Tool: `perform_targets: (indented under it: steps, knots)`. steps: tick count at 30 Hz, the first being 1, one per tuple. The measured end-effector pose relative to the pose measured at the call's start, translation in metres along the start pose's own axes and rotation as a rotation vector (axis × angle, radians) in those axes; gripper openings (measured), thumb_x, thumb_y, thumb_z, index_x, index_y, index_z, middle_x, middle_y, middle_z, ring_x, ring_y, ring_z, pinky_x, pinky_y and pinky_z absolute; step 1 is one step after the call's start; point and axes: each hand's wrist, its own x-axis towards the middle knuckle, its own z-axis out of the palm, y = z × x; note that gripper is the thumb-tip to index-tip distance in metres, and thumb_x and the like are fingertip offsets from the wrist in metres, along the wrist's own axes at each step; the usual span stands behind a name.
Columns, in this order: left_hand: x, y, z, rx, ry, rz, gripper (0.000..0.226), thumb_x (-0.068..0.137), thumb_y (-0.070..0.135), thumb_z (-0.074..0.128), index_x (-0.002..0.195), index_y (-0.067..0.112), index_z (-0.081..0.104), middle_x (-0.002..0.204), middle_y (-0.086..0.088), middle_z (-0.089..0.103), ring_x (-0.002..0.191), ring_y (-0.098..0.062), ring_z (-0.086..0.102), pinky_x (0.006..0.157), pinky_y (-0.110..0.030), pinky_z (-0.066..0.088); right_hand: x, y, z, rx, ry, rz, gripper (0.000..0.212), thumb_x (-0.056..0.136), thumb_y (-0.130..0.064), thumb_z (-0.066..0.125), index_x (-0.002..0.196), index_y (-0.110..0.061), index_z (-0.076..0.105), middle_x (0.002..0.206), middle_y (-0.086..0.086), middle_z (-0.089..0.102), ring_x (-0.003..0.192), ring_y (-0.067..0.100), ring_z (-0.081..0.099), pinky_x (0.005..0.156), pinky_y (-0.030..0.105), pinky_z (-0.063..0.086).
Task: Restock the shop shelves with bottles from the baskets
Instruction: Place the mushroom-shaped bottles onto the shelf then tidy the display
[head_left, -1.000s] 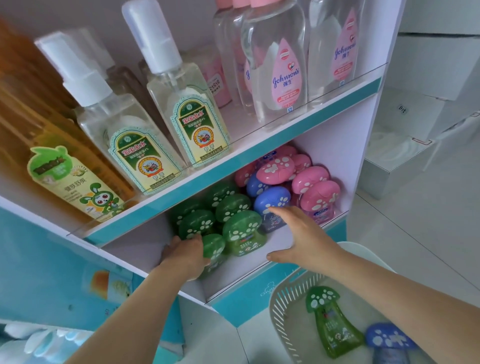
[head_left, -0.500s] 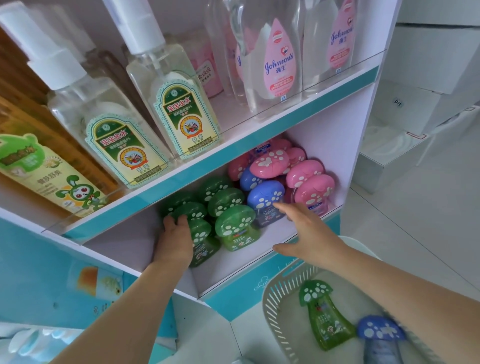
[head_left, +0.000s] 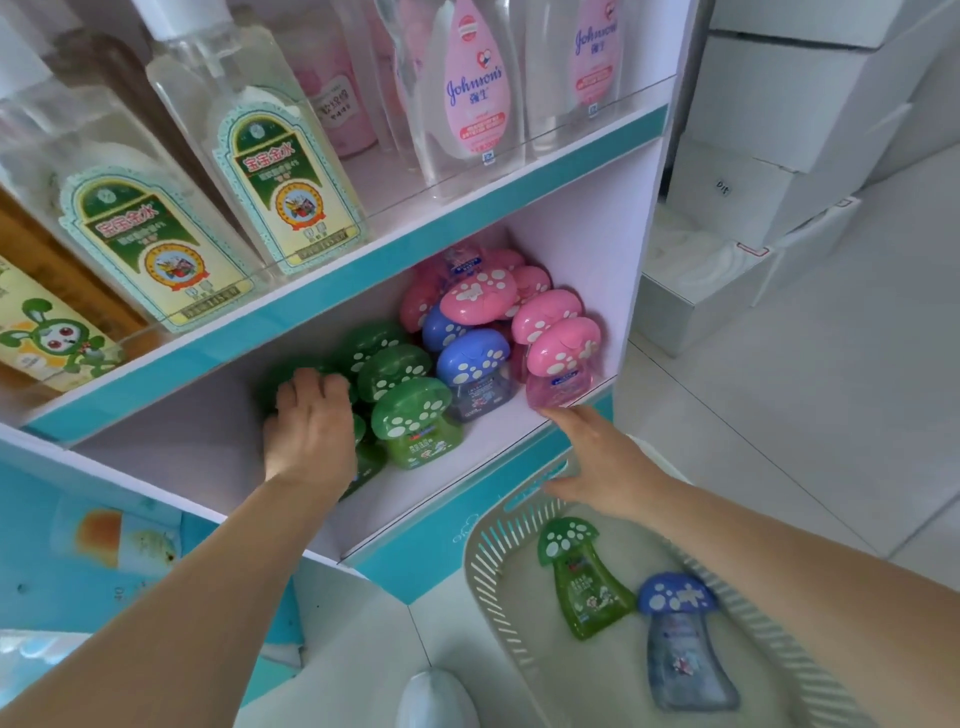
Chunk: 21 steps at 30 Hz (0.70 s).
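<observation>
On the lower shelf stand green, blue and pink mushroom-capped bottles. My left hand lies over a green bottle at the left of the group. Its fingers stretch across the caps behind, and the thumb is hidden. My right hand hovers open and holds nothing. It is just below the shelf's front edge, under the front pink bottle. Below it, the white slatted basket holds a lying green bottle and a blue bottle.
The upper shelf carries tall clear bottles with green labels and pink-labelled ones behind a clear rail. White boxes are stacked on the tiled floor to the right. A shoe tip shows at the bottom edge.
My left hand pushed the green bottle deeper into the shelf beside the other green ones. My right hand drew back from the blue bottle to the shelf's front edge, above the basket.
</observation>
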Motion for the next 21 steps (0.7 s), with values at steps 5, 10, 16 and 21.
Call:
perform_targets:
  steps: [5, 10, 16, 21]
  knots:
    - [-0.002, 0.045, -0.015, -0.266, 0.234, 0.336, 0.041, 0.059, -0.004, 0.076, 0.093, 0.002, 0.053, 0.092, -0.022, 0.05, 0.083, -0.042, 0.052, 0.071, -0.049, 0.05, -0.016, 0.018, 0.008, -0.068, -0.103, 0.054, 0.085, 0.078, -0.03, 0.073, 0.147, -0.024, 0.025, 0.142, 0.002, 0.039, 0.128, 0.018, 0.042, 0.104, 0.031, 0.038]
    - [-0.015, 0.09, -0.009, -0.344, 0.149, 0.529, 0.044, 0.061, 0.009, 0.083, 0.095, 0.006, 0.055, 0.093, -0.017, 0.052, 0.082, -0.037, 0.054, 0.072, -0.046, 0.051, -0.027, 0.041, 0.017, -0.024, -0.111, 0.149, 0.082, 0.077, -0.028, 0.075, 0.145, -0.022, 0.03, 0.139, 0.004, 0.045, 0.121, 0.018, 0.05, 0.101, 0.028, 0.041]
    - [-0.022, 0.121, -0.003, -0.373, 0.035, 0.606, 0.045, 0.067, 0.016, 0.08, 0.106, 0.013, 0.058, 0.105, -0.011, 0.052, 0.096, -0.033, 0.053, 0.079, -0.047, 0.051, -0.025, 0.066, 0.055, 0.031, -0.222, 0.34, 0.084, 0.075, -0.028, 0.075, 0.145, -0.018, 0.029, 0.14, 0.006, 0.045, 0.125, 0.021, 0.048, 0.105, 0.031, 0.039]
    - [-0.022, 0.125, 0.011, -0.341, -0.079, 0.631, 0.052, 0.078, 0.024, 0.072, 0.125, 0.022, 0.05, 0.12, -0.002, 0.045, 0.111, -0.024, 0.045, 0.091, -0.04, 0.045, -0.02, 0.083, 0.085, 0.14, -0.23, 0.478, 0.086, 0.073, -0.028, 0.077, 0.144, -0.016, 0.03, 0.137, 0.008, 0.047, 0.124, 0.024, 0.047, 0.104, 0.031, 0.04]
